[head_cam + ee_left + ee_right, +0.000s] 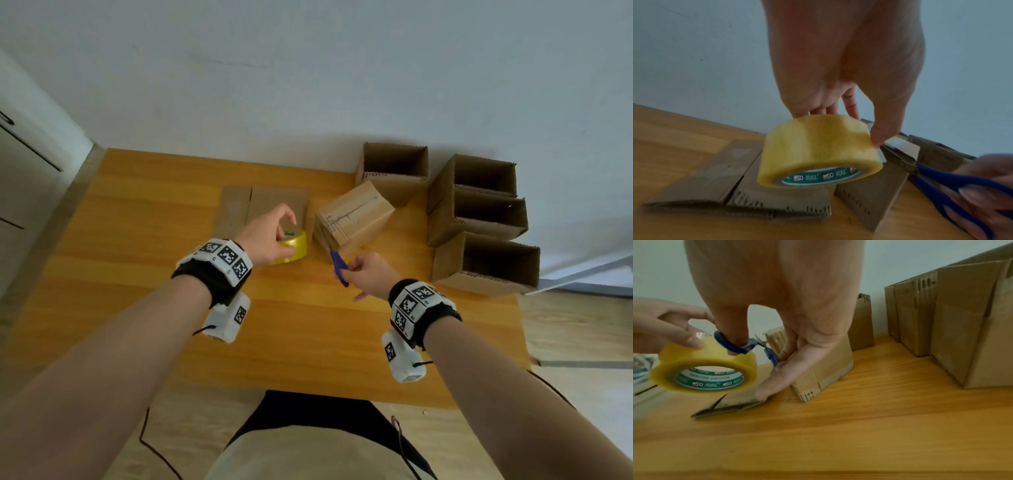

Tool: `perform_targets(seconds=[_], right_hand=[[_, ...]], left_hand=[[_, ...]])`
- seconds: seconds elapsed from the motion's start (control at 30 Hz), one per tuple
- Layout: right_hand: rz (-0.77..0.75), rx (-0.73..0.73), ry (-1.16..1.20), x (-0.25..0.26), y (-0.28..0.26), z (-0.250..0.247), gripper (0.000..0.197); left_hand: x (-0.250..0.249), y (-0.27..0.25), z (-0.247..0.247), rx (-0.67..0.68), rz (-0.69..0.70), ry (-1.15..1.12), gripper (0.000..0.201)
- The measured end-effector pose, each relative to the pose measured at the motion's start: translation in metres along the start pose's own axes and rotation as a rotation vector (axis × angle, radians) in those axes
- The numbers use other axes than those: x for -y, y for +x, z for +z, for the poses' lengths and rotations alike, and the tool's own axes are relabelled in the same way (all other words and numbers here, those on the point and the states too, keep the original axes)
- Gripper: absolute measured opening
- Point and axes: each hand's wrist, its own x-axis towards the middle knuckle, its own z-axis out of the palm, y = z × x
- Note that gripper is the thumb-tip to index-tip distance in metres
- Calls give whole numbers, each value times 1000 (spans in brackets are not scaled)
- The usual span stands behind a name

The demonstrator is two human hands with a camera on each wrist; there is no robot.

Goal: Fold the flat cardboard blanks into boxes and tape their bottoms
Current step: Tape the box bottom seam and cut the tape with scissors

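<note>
My left hand point(270, 236) grips a yellow tape roll point(291, 248) point(818, 149) point(705, 368) just above the flat cardboard blanks point(260, 205) point(719, 175) on the wooden table point(171, 308). My right hand point(368, 274) holds blue-handled scissors point(339, 265) point(953, 177) point(740, 345), thumb through one loop, blades pointing at a folded box point(354, 216) point(826, 368) lying upside down with tape along its bottom seam. A short tape end point(898, 144) runs from the roll toward the blades.
Several upright open boxes point(476, 212) point(962, 324) stand at the table's back right, against the white wall. The near half of the table shows bare wood. A pale cabinet point(27, 147) stands at the far left.
</note>
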Motion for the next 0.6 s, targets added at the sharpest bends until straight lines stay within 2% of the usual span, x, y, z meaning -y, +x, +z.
perform_targets(seconds=[0.1, 0.33, 0.5, 0.6], right_hand=[[-7, 10, -80, -3, 3, 0, 26], [-20, 12, -127, -5, 6, -3, 26], [-38, 29, -147, -8, 9, -6, 23], [-45, 33, -151, -10, 11, -7, 25]], left_hand=[[0, -11, 18, 50, -34, -23, 49], [2, -25, 52, 120, -20, 0, 48], [1, -32, 72, 301, -46, 190, 50], [-3, -34, 80, 418, -28, 385, 53]])
